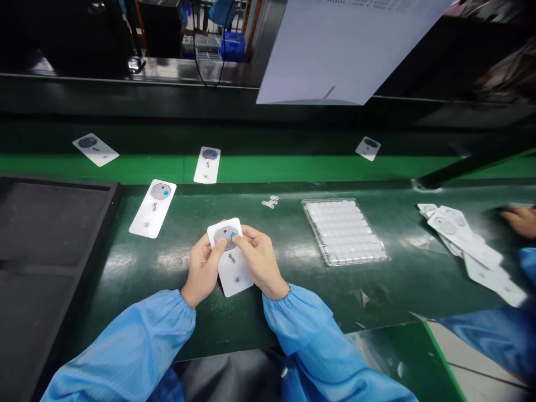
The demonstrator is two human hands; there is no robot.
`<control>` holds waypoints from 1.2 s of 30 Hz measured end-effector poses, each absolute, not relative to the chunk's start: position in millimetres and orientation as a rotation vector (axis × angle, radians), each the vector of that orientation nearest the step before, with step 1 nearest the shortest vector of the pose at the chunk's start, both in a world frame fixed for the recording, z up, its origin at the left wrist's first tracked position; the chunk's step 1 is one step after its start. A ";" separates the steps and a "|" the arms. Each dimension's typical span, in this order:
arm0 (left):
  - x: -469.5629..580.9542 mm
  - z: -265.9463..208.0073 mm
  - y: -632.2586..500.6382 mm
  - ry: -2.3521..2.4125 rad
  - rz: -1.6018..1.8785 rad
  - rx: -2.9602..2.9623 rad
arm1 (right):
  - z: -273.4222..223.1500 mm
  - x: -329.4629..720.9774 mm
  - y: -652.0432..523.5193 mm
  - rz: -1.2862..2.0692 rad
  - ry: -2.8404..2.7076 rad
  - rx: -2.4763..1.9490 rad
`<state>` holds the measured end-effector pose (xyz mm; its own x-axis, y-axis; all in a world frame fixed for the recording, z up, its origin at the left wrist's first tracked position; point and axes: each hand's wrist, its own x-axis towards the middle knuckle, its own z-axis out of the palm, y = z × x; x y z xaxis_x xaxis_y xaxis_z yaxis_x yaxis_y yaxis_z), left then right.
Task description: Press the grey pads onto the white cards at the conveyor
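Note:
Both my hands hold one white card (233, 267) with a grey round disc and a blue dot near its top. My left hand (204, 269) grips its left edge, thumb on the disc. My right hand (258, 259) holds the right edge, its fingertips pressing by the blue dot. The card hovers just above the dark green bench top (167, 268). A matching card (153, 207) lies flat to the upper left of my hands.
A clear blister tray (344, 230) of small white parts sits to the right, a few loose white rings (270, 202) behind my hands. More cards (207, 164) (95, 148) (368, 148) lie on the green belt. A black tray (50, 234) fills the left. A co-worker's hand (520, 219) touches a card pile (469, 243).

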<state>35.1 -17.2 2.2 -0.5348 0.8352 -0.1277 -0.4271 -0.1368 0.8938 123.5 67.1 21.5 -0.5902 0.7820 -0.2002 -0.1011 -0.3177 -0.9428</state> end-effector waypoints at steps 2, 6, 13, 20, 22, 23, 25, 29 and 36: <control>35.2 2.1 -17.1 1.206 1.800 0.515 | 20.8 123.7 69.0 1.976 -1.322 -0.898; 33.9 1.4 -17.7 1.194 1.781 0.533 | 19.7 123.6 70.1 1.960 -1.313 -0.936; 36.7 3.0 -18.2 1.178 1.792 0.465 | 14.5 130.8 69.0 1.889 -1.414 -0.989; 37.2 4.7 -19.5 1.175 1.825 0.483 | 8.7 129.0 69.8 1.987 -1.333 -1.001; 38.3 5.0 -19.5 1.183 1.821 0.496 | 12.7 127.9 68.7 1.971 -1.320 -1.001; 38.5 4.8 -19.2 1.187 1.823 0.499 | 14.5 127.1 68.4 1.959 -1.314 -1.004; 38.1 3.2 -18.2 1.199 1.828 0.498 | 16.7 125.3 68.6 1.941 -1.302 -1.007; 35.2 -2.6 -16.3 1.195 1.805 0.503 | 14.7 123.2 71.1 1.945 -1.316 -0.955; 34.5 -5.4 -16.6 1.155 1.807 0.513 | 15.0 124.0 71.1 1.997 -1.307 -0.939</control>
<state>34.5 -16.6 -5.4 -0.5063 0.8542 -0.1182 -0.4659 -0.1556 0.8710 124.0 71.1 15.0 -0.5922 0.7673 -0.2461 -0.0815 -0.3609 -0.9291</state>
